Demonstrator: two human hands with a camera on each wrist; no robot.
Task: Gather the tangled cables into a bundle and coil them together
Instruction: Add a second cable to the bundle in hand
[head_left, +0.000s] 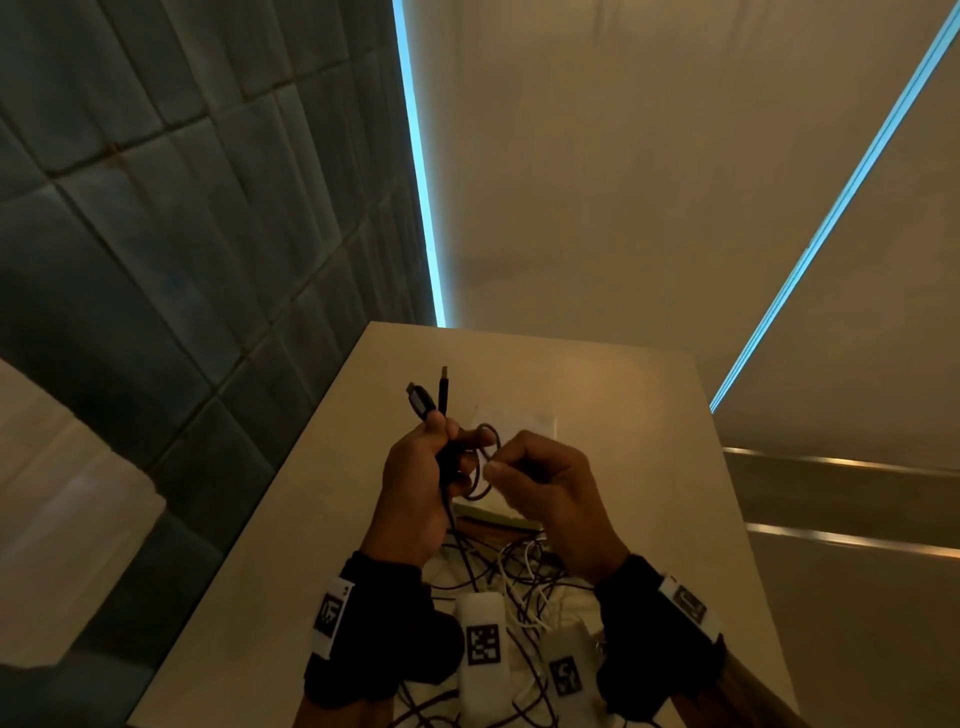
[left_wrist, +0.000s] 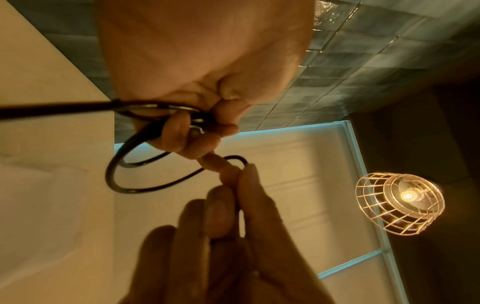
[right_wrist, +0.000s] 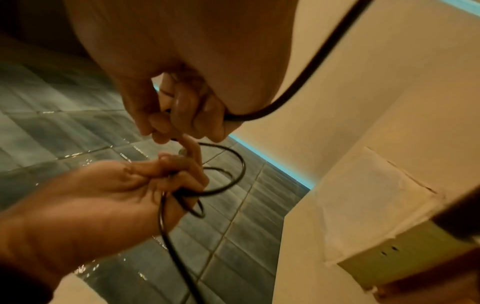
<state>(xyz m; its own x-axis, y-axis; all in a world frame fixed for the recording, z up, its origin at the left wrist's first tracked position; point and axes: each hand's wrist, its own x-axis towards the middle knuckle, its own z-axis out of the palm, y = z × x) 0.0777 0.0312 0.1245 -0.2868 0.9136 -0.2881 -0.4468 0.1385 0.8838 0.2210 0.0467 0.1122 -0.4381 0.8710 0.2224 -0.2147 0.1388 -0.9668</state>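
Both hands grip one black cable (head_left: 488, 457): left hand (head_left: 415, 493) fisted around loops, right hand (head_left: 545, 483) pinching beside it.

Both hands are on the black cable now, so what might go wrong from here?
The black cable trails into the tangle below, so pulling may drag the white cable along. The loops in the left hand look loose and may spring open if the right hand lets go.

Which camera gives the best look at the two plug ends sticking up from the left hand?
The head view: both plug ends stand clear above the left hand. The left wrist view shows only a metal glint between the fingers; the right wrist view shows just cable loops.
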